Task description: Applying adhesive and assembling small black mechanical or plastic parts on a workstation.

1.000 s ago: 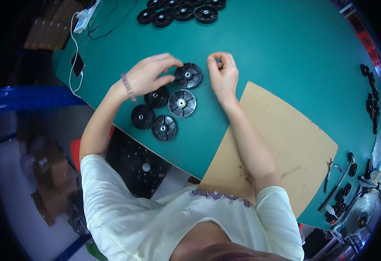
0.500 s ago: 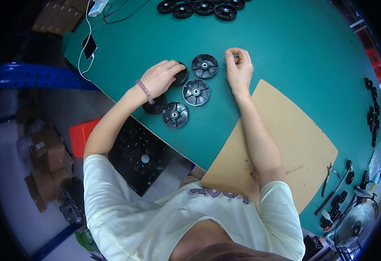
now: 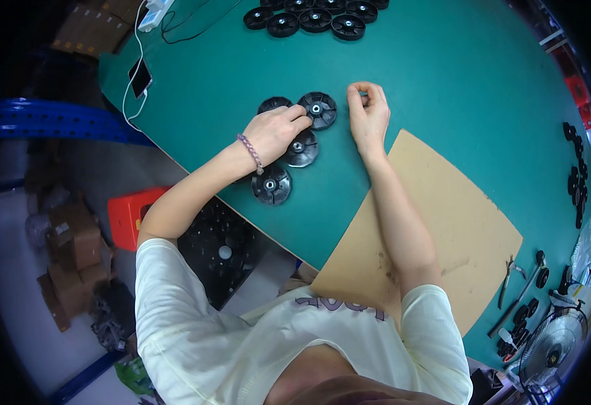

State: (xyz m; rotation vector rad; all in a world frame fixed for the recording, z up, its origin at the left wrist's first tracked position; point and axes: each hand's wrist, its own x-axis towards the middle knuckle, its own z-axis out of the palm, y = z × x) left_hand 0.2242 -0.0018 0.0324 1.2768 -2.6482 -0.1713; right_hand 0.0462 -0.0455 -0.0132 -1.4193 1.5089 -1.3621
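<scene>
Several black spoked wheels with metal hubs lie in a cluster left of centre. My left hand (image 3: 278,135), a beaded bracelet at its wrist, bends its fingers down over the middle wheel (image 3: 300,152). Its fingertips meet the lower left rim of the upper right wheel (image 3: 322,113); the thumb is hidden. Partly behind the knuckles is a third wheel (image 3: 274,104), and below the wrist another wheel (image 3: 271,187) lies flat. To the right of the cluster, my right hand (image 3: 370,116) is raised with fingers curled in a pinch; anything inside is too small or hidden.
More black wheels (image 3: 316,20) stand at the far edge of the green table (image 3: 444,74). A cardboard sheet (image 3: 457,223) lies under my right forearm. Hammer (image 3: 509,280), small wheels and a fan (image 3: 552,347) are at right; a phone (image 3: 140,77) with white cable at left.
My left hand has moved right, off the left wheel and onto the middle one, which has shifted slightly left. My right hand stays pinched in nearly the same place.
</scene>
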